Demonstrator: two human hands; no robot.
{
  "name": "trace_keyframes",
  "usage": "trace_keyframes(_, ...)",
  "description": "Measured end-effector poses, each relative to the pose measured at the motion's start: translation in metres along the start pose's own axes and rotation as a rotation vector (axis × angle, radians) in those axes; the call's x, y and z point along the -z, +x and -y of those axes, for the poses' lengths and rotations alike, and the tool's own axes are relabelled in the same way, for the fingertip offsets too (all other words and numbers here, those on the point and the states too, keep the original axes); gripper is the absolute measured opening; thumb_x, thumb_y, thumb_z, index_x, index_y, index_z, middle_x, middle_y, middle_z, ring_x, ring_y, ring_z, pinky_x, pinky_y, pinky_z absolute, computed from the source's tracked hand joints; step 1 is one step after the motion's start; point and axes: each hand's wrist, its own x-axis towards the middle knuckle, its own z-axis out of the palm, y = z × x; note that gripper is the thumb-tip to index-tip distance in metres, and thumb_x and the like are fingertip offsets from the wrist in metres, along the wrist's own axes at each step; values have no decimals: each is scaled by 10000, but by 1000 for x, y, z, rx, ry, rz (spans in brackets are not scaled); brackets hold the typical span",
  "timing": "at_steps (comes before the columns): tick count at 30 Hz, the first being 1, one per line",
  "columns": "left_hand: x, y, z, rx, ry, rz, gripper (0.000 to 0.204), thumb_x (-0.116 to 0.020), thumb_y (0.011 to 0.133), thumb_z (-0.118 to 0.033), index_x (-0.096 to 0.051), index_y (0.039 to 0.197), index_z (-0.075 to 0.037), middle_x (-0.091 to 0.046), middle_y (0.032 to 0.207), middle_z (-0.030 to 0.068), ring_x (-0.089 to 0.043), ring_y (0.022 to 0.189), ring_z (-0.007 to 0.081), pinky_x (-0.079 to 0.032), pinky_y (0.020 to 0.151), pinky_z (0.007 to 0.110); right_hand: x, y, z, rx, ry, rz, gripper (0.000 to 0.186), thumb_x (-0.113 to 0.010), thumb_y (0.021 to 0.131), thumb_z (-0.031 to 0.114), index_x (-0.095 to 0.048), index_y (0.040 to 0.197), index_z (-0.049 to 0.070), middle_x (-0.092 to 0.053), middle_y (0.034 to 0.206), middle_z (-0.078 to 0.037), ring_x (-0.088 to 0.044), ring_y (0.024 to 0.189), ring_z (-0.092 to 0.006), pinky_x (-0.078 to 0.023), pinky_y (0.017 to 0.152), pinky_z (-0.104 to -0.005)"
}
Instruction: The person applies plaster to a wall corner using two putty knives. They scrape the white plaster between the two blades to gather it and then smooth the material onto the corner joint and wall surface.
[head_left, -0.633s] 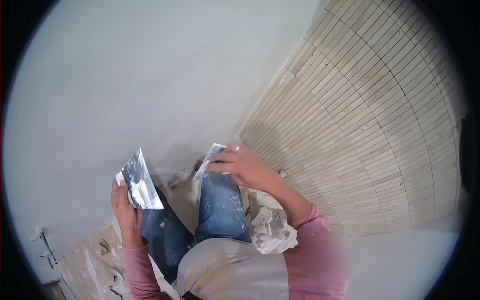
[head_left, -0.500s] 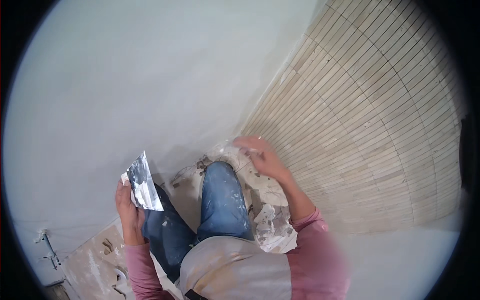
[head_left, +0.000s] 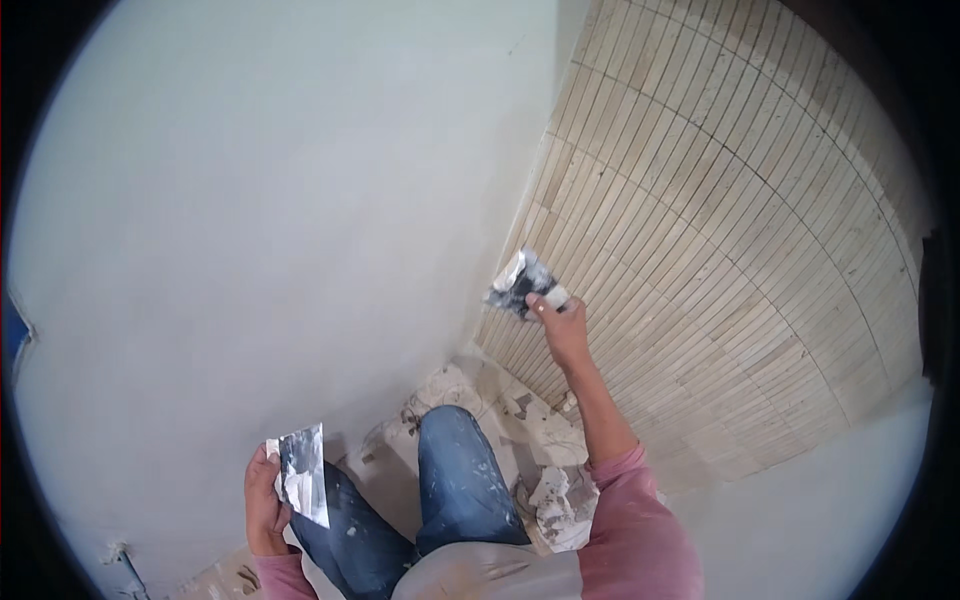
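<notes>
My left hand (head_left: 263, 497) is closed on a wide putty knife (head_left: 303, 475). Its shiny metal blade, smeared with white and dark patches, points away from my fingers beside my left knee. My right hand (head_left: 565, 330) grips a second putty knife (head_left: 522, 285), its blade coated with whitish filler. This knife is raised in front of the corner where the plain whitish wall (head_left: 330, 200) meets the wall of narrow beige tiles (head_left: 690, 240). Whether its blade touches either surface, I cannot tell.
Below the corner, the floor (head_left: 400, 460) is dusty and littered with debris. A crumpled whitish sheet or piece of rubble (head_left: 552, 495) lies right of my bent knee (head_left: 455, 470). At the lower left, a thin bluish pipe (head_left: 130, 570) sticks out near the wall.
My right hand has risen along the corner, and the knife in it now shows clearly; earlier the hand was blurred. My left hand and its knife sit lower in the view, which has tilted upward.
</notes>
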Motion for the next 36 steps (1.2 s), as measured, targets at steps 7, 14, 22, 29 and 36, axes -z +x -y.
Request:
trace_keyframes(7, -19, 0, -32, -33, 55, 126, 261, -561, 1015, -190, -587, 1174, 15, -703, 1033, 77, -694, 866, 138, -570, 789, 292, 20, 66, 59, 217, 184, -101, 263, -723, 913, 168, -710, 1057, -51, -708, 905, -47, -649, 788, -106, -541, 685, -289)
trace_keyframes(14, -3, 5, -17, 114, 48, 75, 303, -557, 1019, -207, -559, 1226, 14, -693, 1073, 77, -695, 896, 126, -567, 795, 268, 52, 80, -1, 163, 556, -176, 297, -661, 944, 134, -620, 1209, 7, -703, 1063, -74, -699, 901, -199, -577, 696, -381)
trace_keyframes(22, -12, 22, -63, 109, 294, 211, 229, -623, 984, -216, -591, 1100, -21, -682, 966, 30, -646, 829, 85, -524, 744, 241, 0, 49, -136, -179, 1032, -69, 317, -608, 962, 209, -571, 1257, 99, -709, 1066, -50, -694, 945, -222, -561, 713, -404)
trace_keyframes(29, -27, 40, -115, 105, 761, 427, 306, -691, 939, -338, -547, 930, -68, -549, 802, -49, -486, 703, 32, -377, 620, 206, -52, 3, -297, -537, 1061, -290, 208, -635, 928, 206, -596, 1116, 128, -692, 915, -10, -669, 729, -175, -470, 503, -327)
trace_keyframes(36, -31, 47, -111, 78, 886, 379, 422, -749, 877, -430, -526, 892, -71, -503, 761, -57, -439, 670, 38, -322, 590, 209, -98, -50, -415, -905, 755, -693, 280, -702, 876, 168, -587, 1115, 81, -680, 971, -40, -672, 756, -209, -532, 588, -346)
